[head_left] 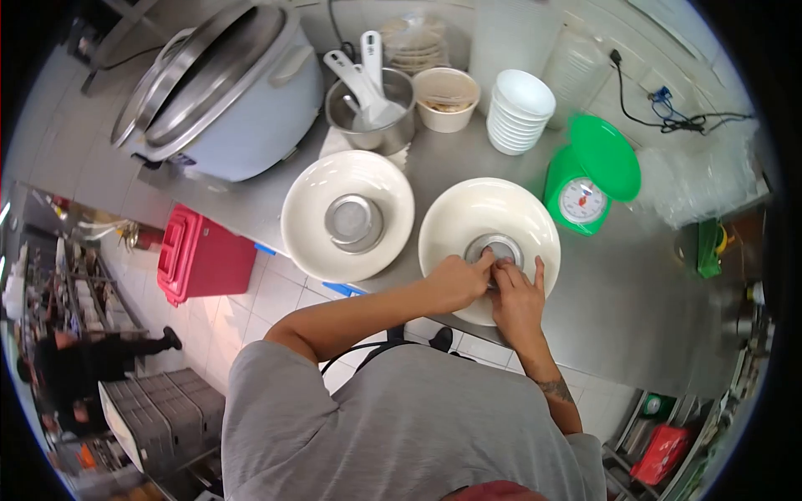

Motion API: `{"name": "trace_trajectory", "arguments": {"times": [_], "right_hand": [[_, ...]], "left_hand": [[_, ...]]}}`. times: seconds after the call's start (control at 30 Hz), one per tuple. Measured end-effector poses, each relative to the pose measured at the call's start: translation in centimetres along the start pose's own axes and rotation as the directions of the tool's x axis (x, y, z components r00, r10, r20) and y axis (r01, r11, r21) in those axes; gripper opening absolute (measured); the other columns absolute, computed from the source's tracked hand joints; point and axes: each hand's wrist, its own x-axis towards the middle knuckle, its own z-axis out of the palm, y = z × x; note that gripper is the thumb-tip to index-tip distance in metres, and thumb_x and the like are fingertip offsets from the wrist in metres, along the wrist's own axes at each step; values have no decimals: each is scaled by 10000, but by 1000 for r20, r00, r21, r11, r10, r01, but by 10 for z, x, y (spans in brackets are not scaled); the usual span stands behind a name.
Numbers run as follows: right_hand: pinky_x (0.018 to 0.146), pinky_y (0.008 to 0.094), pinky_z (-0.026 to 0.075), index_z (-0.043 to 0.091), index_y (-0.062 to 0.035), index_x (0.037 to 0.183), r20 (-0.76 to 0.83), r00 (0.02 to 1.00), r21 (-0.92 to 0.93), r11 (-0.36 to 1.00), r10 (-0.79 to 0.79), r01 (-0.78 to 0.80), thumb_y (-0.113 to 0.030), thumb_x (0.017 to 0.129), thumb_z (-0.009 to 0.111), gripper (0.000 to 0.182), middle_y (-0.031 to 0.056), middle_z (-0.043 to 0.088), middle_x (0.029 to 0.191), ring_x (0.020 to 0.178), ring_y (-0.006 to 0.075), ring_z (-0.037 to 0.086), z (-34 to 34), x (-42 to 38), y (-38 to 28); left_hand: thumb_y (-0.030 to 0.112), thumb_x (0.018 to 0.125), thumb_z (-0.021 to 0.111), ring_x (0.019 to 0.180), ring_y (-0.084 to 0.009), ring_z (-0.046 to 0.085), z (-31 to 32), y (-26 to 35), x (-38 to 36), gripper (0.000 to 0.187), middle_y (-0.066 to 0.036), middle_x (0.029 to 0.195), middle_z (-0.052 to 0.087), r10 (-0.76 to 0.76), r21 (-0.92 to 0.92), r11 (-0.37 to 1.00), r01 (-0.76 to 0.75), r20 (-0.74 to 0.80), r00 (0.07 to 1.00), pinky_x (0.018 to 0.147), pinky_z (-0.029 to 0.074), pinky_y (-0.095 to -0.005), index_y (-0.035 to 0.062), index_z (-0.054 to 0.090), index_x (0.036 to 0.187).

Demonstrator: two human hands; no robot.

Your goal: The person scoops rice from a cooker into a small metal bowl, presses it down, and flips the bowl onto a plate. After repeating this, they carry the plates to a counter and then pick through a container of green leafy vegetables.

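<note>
Both my hands meet over a round metal mould [494, 244] in the middle of a wide cream bowl [489, 200]. My left hand [458, 282] is closed, with a finger pressed on the mould. Beside it, the fingertips of my right hand [518, 302] bunch together on the same mould, while one outer finger stretches up inside the bowl. The near side of the mould and whatever lies under my fingers are hidden. To the left stands a second cream bowl [305, 196], holding a similar metal mould [351, 221].
Behind the bowls are a metal pot [393, 138] with white scoops, a tub [447, 117] and stacked white cups [511, 134]. A green scale [576, 188] stands right, a large rice cooker [259, 117] left. Below are a red bin [217, 259] and a person [92, 363].
</note>
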Motion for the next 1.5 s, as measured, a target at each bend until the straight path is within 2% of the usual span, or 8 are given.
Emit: {"name": "trace_trajectory", "arguments": {"times": [0.2,0.3,0.47,0.57,0.67,0.97,1.27,1.5], "right_hand": [[1089,570,186,592,-5,1062,-35,999,-14,1000,-16,15,-117,693,714,405,114,611,1066,1119,276,557,2,-5,-9],[1064,539,236,579,-15,1115,-18,998,96,994,-54,55,-177,716,730,457,159,577,1128,1119,299,542,-4,-5,13],[758,370,475,536,11,1188,-398,787,267,880,472,-393,-168,804,692,452,131,605,1007,926,247,578,0,-16,87],[651,334,497,523,44,1167,250,697,550,494,672,-674,-134,800,702,446,123,600,989,824,200,602,31,-17,136],[688,327,527,518,45,1142,469,690,740,180,551,-648,-125,774,712,450,126,604,1009,800,205,623,15,-18,92],[885,406,508,491,84,1190,308,708,947,-133,636,-293,6,656,595,549,156,572,1126,1032,296,583,59,-34,13],[926,434,499,470,46,1249,462,701,886,-323,543,-333,-25,598,556,661,149,557,1162,1081,323,562,123,-33,-147],[970,442,458,479,24,1241,597,748,798,-318,290,-513,-44,610,547,638,131,550,1166,1108,307,540,210,32,-336]], "left_hand": [[77,739,605,750,-277,637,-10,-10,-7,414,-119,1201,497,6,-81,997,-16,-120,993,618,508,-391,48,581,1151],[89,778,620,842,-298,620,-28,-9,-43,425,-108,1194,493,-298,-44,952,302,-344,890,671,512,-408,77,525,1192],[169,782,684,852,-324,613,-53,-52,-168,421,-182,1033,568,-780,-416,443,794,-616,112,732,479,-462,-12,472,1097],[269,785,697,743,-295,628,6,-94,-209,402,-142,822,585,-840,-692,303,655,-519,-160,596,482,-411,-9,481,978],[246,756,674,676,-268,639,0,-112,-212,346,-139,760,616,-969,-962,-186,199,213,124,584,487,-406,-19,524,922],[36,639,534,674,-328,642,13,-113,-258,391,-167,850,639,-848,-867,-450,-214,340,406,573,524,-434,-8,551,1027],[-91,566,502,880,-340,620,25,-59,-490,543,-184,1000,575,-925,-784,-372,-497,265,274,803,543,-433,-106,518,1109],[-96,575,502,911,-334,614,31,10,-679,554,-188,1000,579,-945,-749,-144,-646,298,-135,824,537,-428,-111,493,1129]]}}
